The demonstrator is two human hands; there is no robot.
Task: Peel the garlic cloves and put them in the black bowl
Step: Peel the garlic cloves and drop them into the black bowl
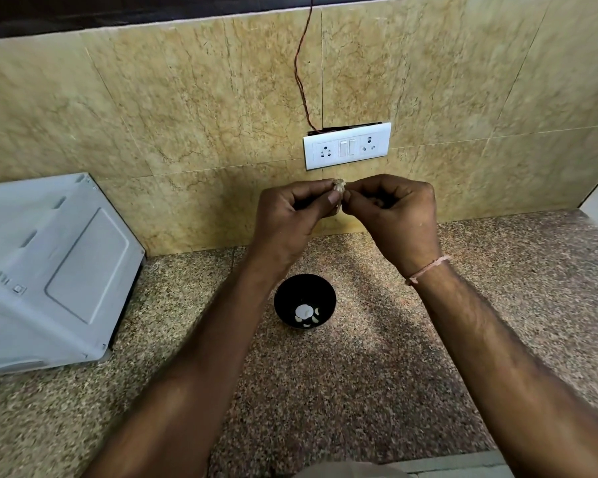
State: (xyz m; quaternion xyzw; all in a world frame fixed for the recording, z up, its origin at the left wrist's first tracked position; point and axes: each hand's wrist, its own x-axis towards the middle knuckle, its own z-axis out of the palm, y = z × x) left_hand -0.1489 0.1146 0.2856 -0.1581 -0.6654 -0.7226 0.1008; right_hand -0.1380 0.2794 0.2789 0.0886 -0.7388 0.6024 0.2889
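Garlic clove [339, 185], papery skin on, pinched between left hand [292, 219] and right hand [394, 219]. Below the grip: black bowl [304, 301] on speckled worktop [377, 374], holding peeled cloves [306, 313]. Above the grip: white switch plate [347, 145] on tiled wall.

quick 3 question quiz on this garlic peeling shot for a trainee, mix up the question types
1. True or false: the black bowl already holds some peeled cloves.
2. The garlic clove is held by: A) the left hand alone B) both hands, the right hand too C) neither hand.
3. Fill in: on the wall behind the hands is a white ____.

Key
1. True: white pieces lie in its bottom.
2. B: both hands pinch it, raised over the counter.
3. Switchboard with sockets.
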